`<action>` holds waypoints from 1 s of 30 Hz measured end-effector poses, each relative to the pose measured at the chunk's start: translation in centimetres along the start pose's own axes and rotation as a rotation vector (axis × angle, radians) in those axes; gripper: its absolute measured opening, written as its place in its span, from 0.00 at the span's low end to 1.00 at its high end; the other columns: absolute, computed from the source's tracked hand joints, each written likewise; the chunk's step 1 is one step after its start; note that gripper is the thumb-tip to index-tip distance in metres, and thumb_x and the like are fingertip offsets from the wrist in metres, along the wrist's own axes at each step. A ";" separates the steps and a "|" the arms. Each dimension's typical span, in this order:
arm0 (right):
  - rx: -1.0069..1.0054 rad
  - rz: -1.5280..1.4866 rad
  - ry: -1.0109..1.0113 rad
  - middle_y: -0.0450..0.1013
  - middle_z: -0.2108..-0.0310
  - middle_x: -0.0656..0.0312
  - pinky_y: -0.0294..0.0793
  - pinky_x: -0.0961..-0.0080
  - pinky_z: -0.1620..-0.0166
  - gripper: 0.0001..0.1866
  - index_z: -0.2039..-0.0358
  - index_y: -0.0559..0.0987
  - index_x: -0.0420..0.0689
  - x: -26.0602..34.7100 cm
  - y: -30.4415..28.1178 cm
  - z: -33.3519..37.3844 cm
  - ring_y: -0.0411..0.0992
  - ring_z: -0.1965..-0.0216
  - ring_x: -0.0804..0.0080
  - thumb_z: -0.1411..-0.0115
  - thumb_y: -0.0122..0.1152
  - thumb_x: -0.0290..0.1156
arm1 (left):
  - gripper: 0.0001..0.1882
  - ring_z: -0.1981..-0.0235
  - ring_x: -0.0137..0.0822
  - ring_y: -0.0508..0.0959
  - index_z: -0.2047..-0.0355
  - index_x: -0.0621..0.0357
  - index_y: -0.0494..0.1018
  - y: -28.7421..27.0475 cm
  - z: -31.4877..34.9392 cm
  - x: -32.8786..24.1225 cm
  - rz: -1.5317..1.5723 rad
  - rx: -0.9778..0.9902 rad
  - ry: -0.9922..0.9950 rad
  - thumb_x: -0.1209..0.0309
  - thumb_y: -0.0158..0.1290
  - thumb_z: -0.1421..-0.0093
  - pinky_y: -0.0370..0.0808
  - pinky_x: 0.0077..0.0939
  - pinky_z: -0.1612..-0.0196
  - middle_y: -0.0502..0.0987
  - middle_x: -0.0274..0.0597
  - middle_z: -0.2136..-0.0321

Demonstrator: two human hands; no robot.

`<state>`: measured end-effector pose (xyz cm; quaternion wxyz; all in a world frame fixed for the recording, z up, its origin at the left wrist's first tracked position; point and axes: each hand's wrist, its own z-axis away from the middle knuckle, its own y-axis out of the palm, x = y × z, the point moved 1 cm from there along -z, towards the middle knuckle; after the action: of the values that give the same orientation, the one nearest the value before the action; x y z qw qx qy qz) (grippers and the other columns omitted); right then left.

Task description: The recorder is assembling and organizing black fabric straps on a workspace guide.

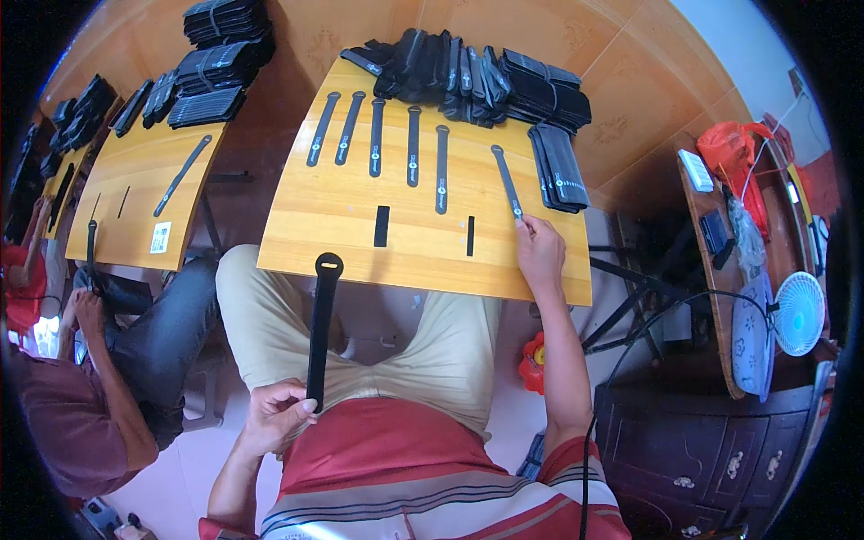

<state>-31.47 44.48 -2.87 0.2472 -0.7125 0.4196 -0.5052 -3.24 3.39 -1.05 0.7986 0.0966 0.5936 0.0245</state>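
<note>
My left hand [277,416] pinches the lower end of a black hook-and-loop strap [321,351], which stands up over my lap with its slotted round head at the top. On the wooden table, my right hand [540,254] has thumb and fingers closed at the near end of a grey printed strap [506,175]. Left of that strap lie several similar ones, such as a grey strap [375,139], side by side with their slotted heads away from me. Two short black strips, a left strip [382,227] and a right strip [471,236], are nearer the front edge.
Strap piles [423,67] and a banded bundle [544,90] line the table's [306,238] far edge; a stack [560,166] is at right. A co-worker [81,396] sits left at another table [135,216]. Right are a shelf with a small fan [799,313] and a hanging cable [621,364].
</note>
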 end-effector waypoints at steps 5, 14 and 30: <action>0.198 0.179 -0.002 0.78 0.59 0.47 0.76 0.53 0.53 0.16 0.57 0.83 0.39 1.9 -0.2 -0.7 0.78 0.57 0.47 0.35 0.57 0.39 | 0.05 0.69 0.28 0.79 0.61 0.68 0.79 0.5 -0.1 0.1 0.023 0.047 -0.010 0.77 0.58 0.34 0.79 0.22 0.63 0.78 0.41 0.68; 0.262 0.288 -0.062 0.78 0.56 0.48 0.76 0.50 0.52 0.18 0.52 0.81 0.41 2.7 0.1 -2.0 0.78 0.56 0.46 0.34 0.57 0.41 | 0.06 0.68 0.28 0.80 0.59 0.68 0.80 1.3 -0.7 1.1 0.076 0.076 -0.003 0.79 0.58 0.35 0.80 0.23 0.63 0.79 0.42 0.67; 0.313 0.322 -0.050 0.79 0.56 0.45 0.76 0.51 0.53 0.20 0.53 0.81 0.39 2.6 0.5 -4.8 0.78 0.54 0.46 0.35 0.58 0.42 | 0.05 0.64 0.31 0.83 0.65 0.63 0.71 2.7 -1.6 1.5 0.152 0.055 0.062 0.81 0.58 0.36 0.83 0.26 0.59 0.82 0.48 0.65</action>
<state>-35.72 42.35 -0.13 0.4425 -0.6015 0.4380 -0.5006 -4.13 6.52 -2.42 0.7727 0.1622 0.6095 0.0718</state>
